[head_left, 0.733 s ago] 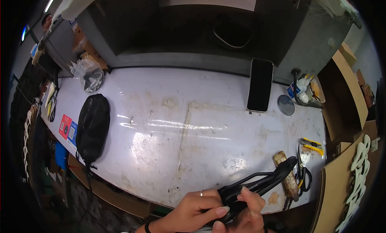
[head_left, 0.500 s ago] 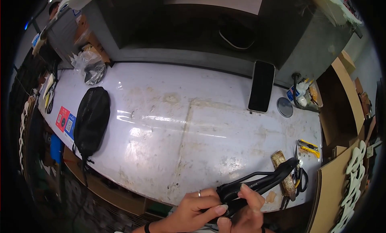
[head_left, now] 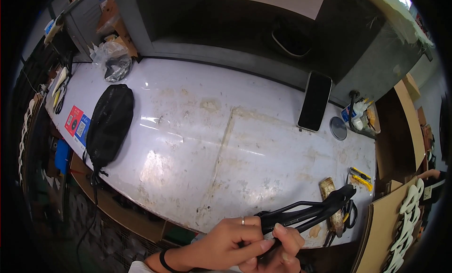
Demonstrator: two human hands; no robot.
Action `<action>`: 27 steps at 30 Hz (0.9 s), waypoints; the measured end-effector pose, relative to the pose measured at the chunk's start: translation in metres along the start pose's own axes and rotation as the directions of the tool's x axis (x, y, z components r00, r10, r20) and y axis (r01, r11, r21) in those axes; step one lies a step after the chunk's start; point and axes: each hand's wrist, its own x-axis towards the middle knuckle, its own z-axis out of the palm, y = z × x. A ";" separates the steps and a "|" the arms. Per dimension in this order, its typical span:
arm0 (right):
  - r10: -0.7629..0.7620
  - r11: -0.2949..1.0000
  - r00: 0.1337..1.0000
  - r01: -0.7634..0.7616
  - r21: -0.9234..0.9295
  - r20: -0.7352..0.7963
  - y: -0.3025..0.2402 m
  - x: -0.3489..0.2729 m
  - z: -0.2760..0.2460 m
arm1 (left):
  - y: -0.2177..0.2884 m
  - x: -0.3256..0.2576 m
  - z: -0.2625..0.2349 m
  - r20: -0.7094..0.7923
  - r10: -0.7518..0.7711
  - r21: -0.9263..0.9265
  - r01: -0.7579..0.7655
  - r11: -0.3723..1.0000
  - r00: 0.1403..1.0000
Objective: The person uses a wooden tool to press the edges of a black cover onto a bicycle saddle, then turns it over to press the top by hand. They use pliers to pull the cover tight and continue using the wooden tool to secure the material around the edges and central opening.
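a: what is shown at the left of the white table [head_left: 188, 150]?

b: a yellow-handled tool [head_left: 60, 94] is laid by the edge. next to it, a red and blue card [head_left: 77, 124] is placed just beside a black drawstring pouch [head_left: 110, 124]. behind the pouch, a clear plastic bag [head_left: 115, 61] is left at the back corner.

a: and by the front edge?

b: the left hand [head_left: 230, 242] is seen there, with a ring and a black wristband worn on it. its fingers are curled and clamped on the near end of a long black piece [head_left: 308, 214]. the right hand [head_left: 285, 247] is met just beside it; its fingers are bent and closed on that same end, though their undersides are hidden.

a: where is the black piece held?

b: over the front right part of the table, with its far end stretched across a mottled brown stick [head_left: 326, 186]. whether the stick is touched cannot be told.

a: what is found further right?

b: a dark-screened phone [head_left: 314, 101] is leaned or laid toward the back, a grey disc [head_left: 338, 128] is set near it, scissors [head_left: 347, 216] are partly covered by the black piece, and a yellow cutter [head_left: 361, 179] is placed near them.
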 end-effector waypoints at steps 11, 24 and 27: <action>-0.023 0.996 0.999 0.026 0.087 -0.035 0.002 -0.004 0.001 | -0.019 -0.006 0.001 0.008 -0.099 -0.316 0.096 0.944 0.995; 0.096 0.981 0.992 -0.080 0.177 -0.083 -0.007 0.000 0.006 | -0.052 -0.030 -0.006 -0.347 -0.221 -0.560 -0.013 0.828 0.911; 0.368 0.899 0.885 -0.261 0.351 -0.286 -0.012 -0.003 0.025 | -0.061 -0.009 -0.006 -0.344 -0.081 -0.429 -0.079 0.900 0.936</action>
